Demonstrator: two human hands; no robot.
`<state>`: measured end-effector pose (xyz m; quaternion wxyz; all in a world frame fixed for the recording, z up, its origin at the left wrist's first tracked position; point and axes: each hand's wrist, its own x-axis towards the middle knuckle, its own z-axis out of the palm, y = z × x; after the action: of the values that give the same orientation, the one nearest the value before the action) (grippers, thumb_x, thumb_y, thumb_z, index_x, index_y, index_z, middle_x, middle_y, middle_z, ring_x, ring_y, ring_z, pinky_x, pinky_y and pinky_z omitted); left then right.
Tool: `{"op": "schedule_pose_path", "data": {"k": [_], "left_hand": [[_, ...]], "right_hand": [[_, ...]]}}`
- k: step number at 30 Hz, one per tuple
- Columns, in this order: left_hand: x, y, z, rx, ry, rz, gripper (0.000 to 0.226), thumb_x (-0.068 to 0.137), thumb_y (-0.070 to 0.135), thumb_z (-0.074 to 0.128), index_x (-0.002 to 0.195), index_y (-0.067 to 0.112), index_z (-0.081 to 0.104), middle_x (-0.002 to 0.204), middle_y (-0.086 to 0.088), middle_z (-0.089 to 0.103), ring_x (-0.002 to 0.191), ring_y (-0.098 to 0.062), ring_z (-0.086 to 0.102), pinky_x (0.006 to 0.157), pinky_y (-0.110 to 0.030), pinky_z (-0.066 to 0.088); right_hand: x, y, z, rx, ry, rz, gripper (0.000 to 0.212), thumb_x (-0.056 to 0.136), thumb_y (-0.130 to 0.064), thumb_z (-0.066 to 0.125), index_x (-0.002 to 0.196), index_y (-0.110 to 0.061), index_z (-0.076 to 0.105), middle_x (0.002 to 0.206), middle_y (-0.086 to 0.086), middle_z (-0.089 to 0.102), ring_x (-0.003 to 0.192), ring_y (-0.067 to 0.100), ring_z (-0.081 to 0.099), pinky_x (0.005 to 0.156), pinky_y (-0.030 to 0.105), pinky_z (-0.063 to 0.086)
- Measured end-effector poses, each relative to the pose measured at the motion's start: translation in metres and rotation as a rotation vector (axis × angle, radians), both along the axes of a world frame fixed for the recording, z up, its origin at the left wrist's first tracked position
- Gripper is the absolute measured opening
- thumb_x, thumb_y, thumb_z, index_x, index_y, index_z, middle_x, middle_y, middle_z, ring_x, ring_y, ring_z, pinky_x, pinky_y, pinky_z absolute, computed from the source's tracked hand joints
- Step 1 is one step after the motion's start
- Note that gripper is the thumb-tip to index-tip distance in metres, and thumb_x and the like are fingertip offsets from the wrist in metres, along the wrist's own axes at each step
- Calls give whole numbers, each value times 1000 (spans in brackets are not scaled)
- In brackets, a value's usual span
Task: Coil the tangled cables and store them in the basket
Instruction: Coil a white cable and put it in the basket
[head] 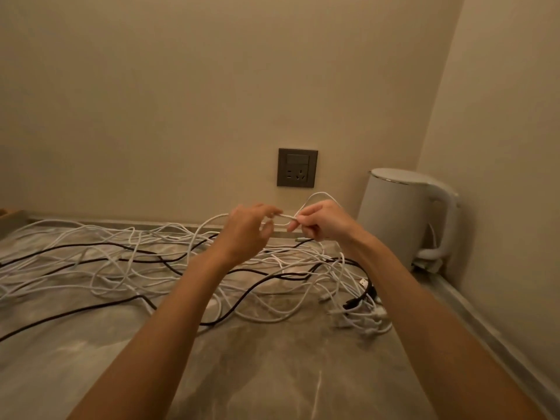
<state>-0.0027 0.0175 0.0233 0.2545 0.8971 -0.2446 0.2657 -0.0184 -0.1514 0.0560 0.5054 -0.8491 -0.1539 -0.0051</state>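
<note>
Above the far side of the tabletop (pixel 272 374), I see two bare hands raised close together, with both forearms reaching in from the bottom of the view; the left hand (pixel 247 230) pinches a white cable (pixel 285 216) between thumb and fingertips, its other fingers loosely curled; the right hand (pixel 321 221), just beside it, has its fingers curled round the same cable; a small loop of it arches up over the right hand's knuckles, and a short stretch runs between the two hands. Below them a tangle of cables (pixel 121 262) lies spread loosely on the tabletop, from the left edge of the view across to the right side; most are white, with a few black cables (pixel 75 315) winding through them; a cluster of plug ends (pixel 363 298) lies at the right of the tangle. A white kettle (pixel 406 213) stands in the back right corner, near the right hand but apart from it; a dark wall socket (pixel 297 168) sits on the wall behind the hands. At the far left edge a brown corner (pixel 9 215) shows; I cannot tell what it is.
</note>
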Motion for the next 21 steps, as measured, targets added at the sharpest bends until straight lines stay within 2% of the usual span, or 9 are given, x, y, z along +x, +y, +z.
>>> {"op": "schedule_pose_path", "data": {"k": [2, 3, 6, 8, 11, 14, 15, 18, 21], "left_hand": [[0, 2, 2, -16, 36, -55, 18, 89, 18, 59, 99, 7, 68, 90, -8, 68, 87, -25, 62, 77, -35, 48], [2, 4, 2, -54, 20, -33, 18, 89, 19, 59, 91, 5, 70, 81, -9, 67, 79, -26, 61, 71, -34, 46], [7, 9, 0, -317, 14, 81, 22, 91, 19, 57, 84, 4, 72, 67, -13, 64, 62, -23, 54, 66, -33, 43], [9, 9, -2, -376, 43, 130, 22, 91, 18, 56, 84, 4, 72, 60, -11, 62, 58, -23, 55, 66, -32, 43], [16, 5, -6, -421, 58, 140, 19, 91, 16, 55, 97, 8, 72, 59, -11, 66, 56, -15, 59, 68, -24, 44], [19, 4, -7, -433, 58, 66, 22, 91, 16, 56, 108, 11, 69, 59, -11, 67, 47, 1, 55, 59, -8, 38], [20, 4, -7, -416, 55, 43, 22, 91, 17, 57, 109, 11, 69, 60, -12, 67, 47, 0, 55, 60, -8, 39], [26, 4, -9, -343, 85, 3, 22, 91, 17, 56, 107, 13, 70, 63, -14, 68, 55, -10, 59, 68, -22, 45], [29, 0, -19, -255, 259, -168, 24, 89, 10, 56, 93, 27, 73, 68, -18, 68, 48, 0, 55, 55, -13, 43]], "right_hand": [[8, 2, -2, 53, 21, 19, 33, 95, -2, 45, 70, -4, 66, 39, -7, 39, 37, 5, 32, 42, 17, 25], [11, 3, -4, 102, 44, 29, 34, 95, -6, 45, 66, -6, 62, 38, -8, 36, 37, 5, 29, 41, 17, 23], [18, 7, -13, 357, 224, 109, 47, 99, -27, 38, 56, -12, 44, 35, -11, 28, 32, 3, 21, 35, 15, 18], [21, 11, -20, 503, 362, 190, 54, 99, -38, 33, 49, -16, 37, 34, -10, 25, 30, 3, 19, 33, 16, 16], [27, 21, -30, 690, 510, 280, 55, 95, -49, 33, 50, -16, 36, 34, -9, 24, 30, 5, 18, 36, 18, 15], [31, 27, -35, 842, 666, 380, 62, 91, -60, 28, 51, -14, 44, 31, -8, 25, 27, 5, 19, 34, 17, 16], [32, 28, -35, 846, 701, 408, 65, 88, -64, 27, 50, -15, 45, 30, -8, 25, 28, 6, 15, 35, 17, 15], [27, 32, -35, 862, 735, 506, 61, 80, -67, 30, 46, -18, 42, 29, -8, 19, 34, 9, 6, 36, 17, 13], [25, 36, -35, 986, 713, 540, 58, 80, -64, 32, 44, -19, 41, 36, -7, 9, 34, 9, 6, 35, 16, 14]]}}
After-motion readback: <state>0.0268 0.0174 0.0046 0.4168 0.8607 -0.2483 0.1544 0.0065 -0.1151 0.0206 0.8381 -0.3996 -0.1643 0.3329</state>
